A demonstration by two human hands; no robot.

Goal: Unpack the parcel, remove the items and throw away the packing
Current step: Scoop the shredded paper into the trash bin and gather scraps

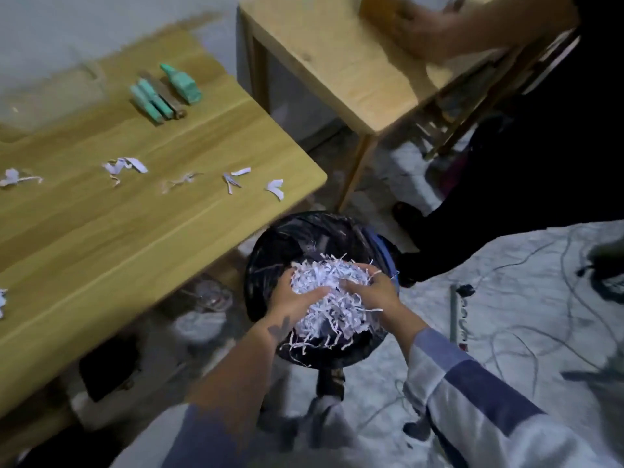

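Note:
A bunch of white shredded paper (329, 282) is pressed between my left hand (295, 295) and my right hand (378, 292), right over the mouth of a bin lined with a black bag (287, 241). Strands hang down into the bag and over its near rim. On the wooden table (135, 214) to the left lie several green items (162, 92) at the far side. Loose scraps of shredded paper (125, 165) are scattered along the table's middle.
A second, lighter wooden table (337, 62) stands behind the bin, where another person's hand (429, 32) rests on a cardboard box. That person's dark legs stand to the right. Cables and a power strip (461, 312) lie on the pale floor at right.

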